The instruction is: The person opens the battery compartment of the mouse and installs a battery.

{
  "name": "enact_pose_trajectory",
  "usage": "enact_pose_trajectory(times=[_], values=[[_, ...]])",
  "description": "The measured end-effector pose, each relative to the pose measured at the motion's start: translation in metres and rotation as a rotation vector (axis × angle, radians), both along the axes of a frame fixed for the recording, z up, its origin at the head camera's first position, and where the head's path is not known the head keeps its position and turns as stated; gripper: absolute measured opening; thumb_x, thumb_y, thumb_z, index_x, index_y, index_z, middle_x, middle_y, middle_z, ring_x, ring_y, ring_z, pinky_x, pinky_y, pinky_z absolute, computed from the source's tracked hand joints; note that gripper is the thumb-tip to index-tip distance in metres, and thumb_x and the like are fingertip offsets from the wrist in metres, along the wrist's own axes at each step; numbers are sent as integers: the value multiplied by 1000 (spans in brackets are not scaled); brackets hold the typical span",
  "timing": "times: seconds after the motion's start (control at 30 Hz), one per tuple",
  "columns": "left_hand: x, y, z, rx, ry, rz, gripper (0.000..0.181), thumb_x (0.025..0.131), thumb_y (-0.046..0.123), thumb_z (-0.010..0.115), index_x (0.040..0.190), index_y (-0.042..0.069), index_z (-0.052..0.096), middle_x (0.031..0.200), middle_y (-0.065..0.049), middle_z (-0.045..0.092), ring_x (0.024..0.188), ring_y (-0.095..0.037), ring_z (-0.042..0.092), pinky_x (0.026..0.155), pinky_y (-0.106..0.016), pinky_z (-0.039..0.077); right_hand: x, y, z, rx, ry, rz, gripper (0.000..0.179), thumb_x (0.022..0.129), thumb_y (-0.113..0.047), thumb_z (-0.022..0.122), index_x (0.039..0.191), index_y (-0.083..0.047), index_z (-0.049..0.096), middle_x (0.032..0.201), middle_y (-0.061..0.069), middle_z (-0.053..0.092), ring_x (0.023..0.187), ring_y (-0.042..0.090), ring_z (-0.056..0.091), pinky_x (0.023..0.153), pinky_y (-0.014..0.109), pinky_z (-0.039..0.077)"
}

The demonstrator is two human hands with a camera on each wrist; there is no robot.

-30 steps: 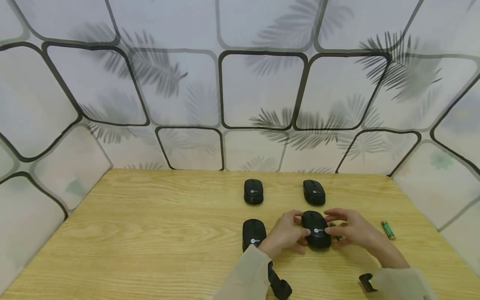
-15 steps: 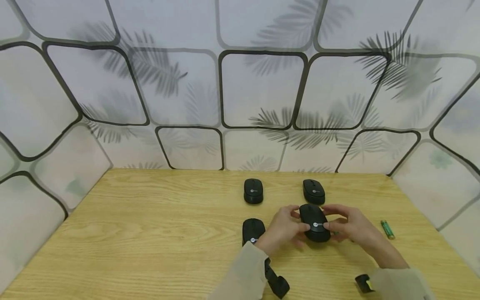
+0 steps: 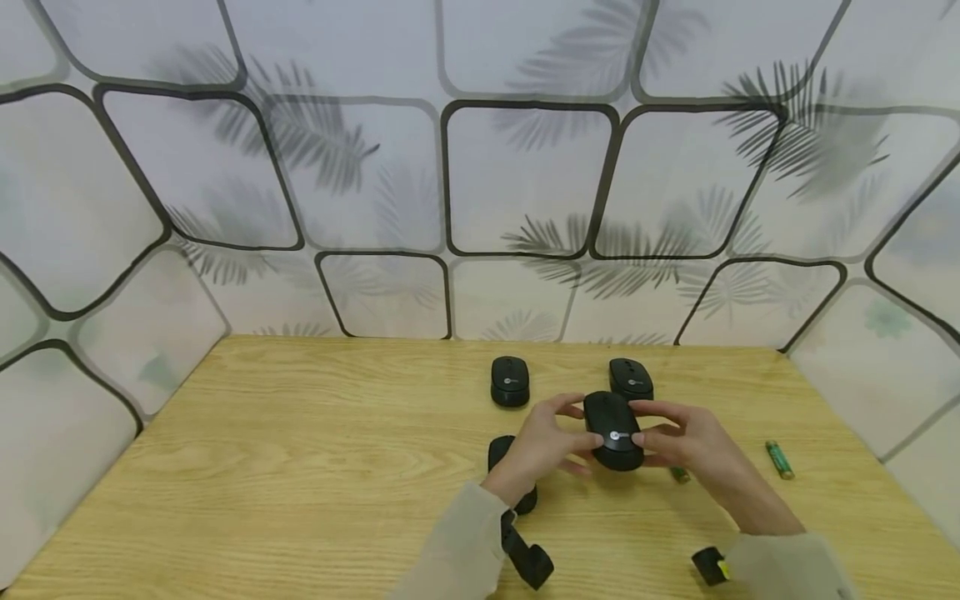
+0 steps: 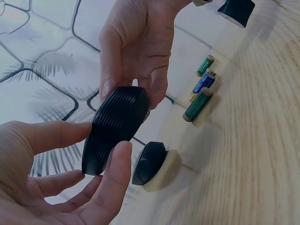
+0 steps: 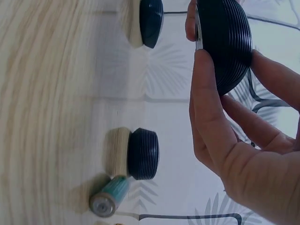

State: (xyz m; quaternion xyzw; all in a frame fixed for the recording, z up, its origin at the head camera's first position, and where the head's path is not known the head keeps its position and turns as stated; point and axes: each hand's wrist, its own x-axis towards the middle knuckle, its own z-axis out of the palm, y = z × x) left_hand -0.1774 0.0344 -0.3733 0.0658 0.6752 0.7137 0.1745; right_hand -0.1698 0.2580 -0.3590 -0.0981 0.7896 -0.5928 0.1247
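Note:
A black computer mouse (image 3: 613,427) with a small white logo is raised off the table between both hands. My left hand (image 3: 538,446) grips its left side with thumb and fingers, and my right hand (image 3: 690,437) grips the right side. In the left wrist view the held mouse (image 4: 115,129) shows its ribbed flank; its underside cannot be made out. Beneath the right hand a green battery (image 3: 679,475) is partly covered. Behind the held mouse stands another mouse (image 3: 631,379), its near end overlapped.
One more black mouse (image 3: 510,382) stands at the back, and another (image 3: 525,500) lies partly under the left forearm. A green battery (image 3: 780,460) lies to the right; a blue battery (image 4: 204,82) shows in the left wrist view. Patterned panels (image 3: 525,183) border the wooden table (image 3: 300,467).
Both hands have lifted the mouse and carried it to the left and toward the back. More of the battery under the right hand and of the mouse by the left forearm now shows.

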Motion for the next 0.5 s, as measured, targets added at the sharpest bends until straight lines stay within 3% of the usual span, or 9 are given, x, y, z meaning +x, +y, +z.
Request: enact_pose_trajectory(times=[0.27,0.4,0.5], values=[[-1,-14,0,10,41,6,66,88,-6,74,148,2,49,130,-11,54,86,-26,73,74,-38,64,-1,-15,1,-67,11,6,62,96,-1,67,145,20,35,146,39,37,104,12,67,83,39,62],[-1,-20,0,-13,75,26,65,87,-6,74,148,1,50,130,-12,56,94,-19,70,79,-33,63,-1,-23,2,-93,16,15,62,96,0,67,145,21,35,145,39,38,104,13,67,83,40,62],[-1,-25,1,-14,85,35,64,87,-6,74,146,1,52,130,-13,57,96,-22,70,79,-34,63,-1,-27,3,-99,15,20,62,95,-1,66,144,20,36,145,38,38,105,16,67,84,40,62]])
